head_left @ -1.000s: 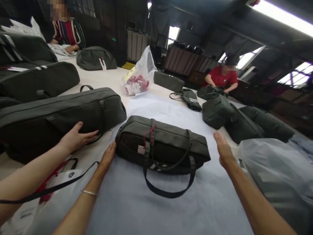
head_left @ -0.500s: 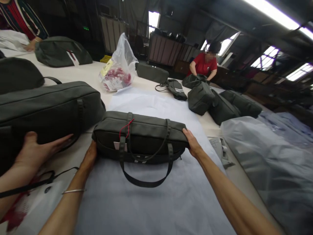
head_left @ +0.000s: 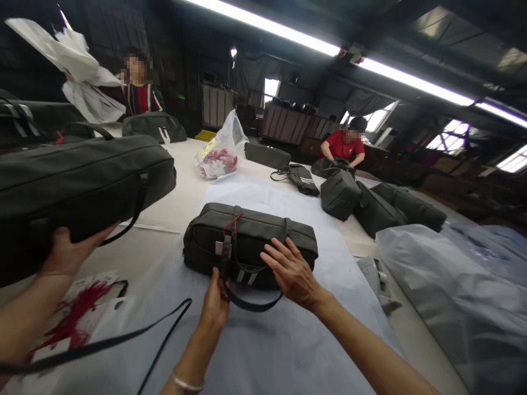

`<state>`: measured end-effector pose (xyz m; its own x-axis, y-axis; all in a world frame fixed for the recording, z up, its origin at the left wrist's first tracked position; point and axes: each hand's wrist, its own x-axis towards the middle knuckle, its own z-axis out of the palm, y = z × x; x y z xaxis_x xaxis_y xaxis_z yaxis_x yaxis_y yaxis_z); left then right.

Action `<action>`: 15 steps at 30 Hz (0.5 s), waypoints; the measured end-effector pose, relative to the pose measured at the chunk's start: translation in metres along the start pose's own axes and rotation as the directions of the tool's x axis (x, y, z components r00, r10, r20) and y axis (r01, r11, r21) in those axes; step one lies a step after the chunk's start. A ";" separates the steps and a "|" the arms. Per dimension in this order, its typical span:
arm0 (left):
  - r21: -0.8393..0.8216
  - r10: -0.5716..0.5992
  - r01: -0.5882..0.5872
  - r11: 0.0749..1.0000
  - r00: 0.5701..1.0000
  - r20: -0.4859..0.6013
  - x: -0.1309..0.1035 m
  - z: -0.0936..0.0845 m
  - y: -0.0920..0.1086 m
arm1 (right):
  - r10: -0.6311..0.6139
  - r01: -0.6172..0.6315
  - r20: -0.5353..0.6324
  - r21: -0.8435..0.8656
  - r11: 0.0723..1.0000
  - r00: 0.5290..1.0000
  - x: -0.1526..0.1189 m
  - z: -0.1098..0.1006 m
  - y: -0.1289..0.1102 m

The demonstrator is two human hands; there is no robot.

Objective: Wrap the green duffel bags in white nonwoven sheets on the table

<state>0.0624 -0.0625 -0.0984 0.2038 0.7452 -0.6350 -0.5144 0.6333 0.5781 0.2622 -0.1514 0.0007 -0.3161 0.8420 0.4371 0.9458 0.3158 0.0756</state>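
Note:
A dark green bag (head_left: 263, 225) with two strap handles, a red cord and a pale tag (head_left: 219, 248) rests on white sheeting (head_left: 255, 351). My left hand (head_left: 216, 300), with a bangle on its wrist, is at the bag's lower front, its fingers closed on the strap handle (head_left: 257, 305) near the tag. Over the bag's right front is my right hand (head_left: 290, 271), fingers spread and holding nothing. The palm side is hidden, so contact with the bag cannot be made out.
At the left another person's hand (head_left: 68, 249) supports a large dark bag (head_left: 90, 170). Farther back are a clear plastic bag (head_left: 222, 156), more dark bags (head_left: 340, 192) and two people. Clear plastic (head_left: 428, 274) lies at the right, red tassels (head_left: 78, 315) at lower left.
My hands have left the bag's two ends; the left moved to the strap, the right opened over the front. The neighbouring bag has been lifted. The view has tilted up and shows more background.

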 end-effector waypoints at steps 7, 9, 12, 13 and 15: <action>0.046 0.060 -0.094 0.995 0.871 0.487 -0.075 0.020 0.030 | 0.164 -0.198 0.264 0.108 0.974 0.950 0.052 -0.006 0.001; 0.058 0.146 -0.219 0.974 0.801 0.581 -0.088 0.031 0.047 | 0.234 -0.290 0.271 0.187 0.939 0.934 0.061 -0.030 0.013; 0.215 0.176 -0.370 0.904 0.780 0.600 -0.092 0.053 0.064 | 0.369 -0.468 0.292 0.465 0.751 0.882 0.077 -0.071 0.035; 0.282 0.169 -0.400 0.872 0.788 0.593 -0.090 0.063 0.066 | 0.406 -0.503 0.301 0.582 0.639 0.863 0.082 -0.084 0.042; 0.371 0.160 -0.431 0.822 0.801 0.576 -0.082 0.083 0.066 | 0.414 -0.494 0.312 0.735 0.465 0.855 0.091 -0.102 0.052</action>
<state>0.0809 -0.0646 0.0347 0.5610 0.8189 -0.1209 -0.2019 0.2770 0.9394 0.2903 -0.1029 0.1354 0.0977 0.9873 0.1250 0.5416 0.0526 -0.8390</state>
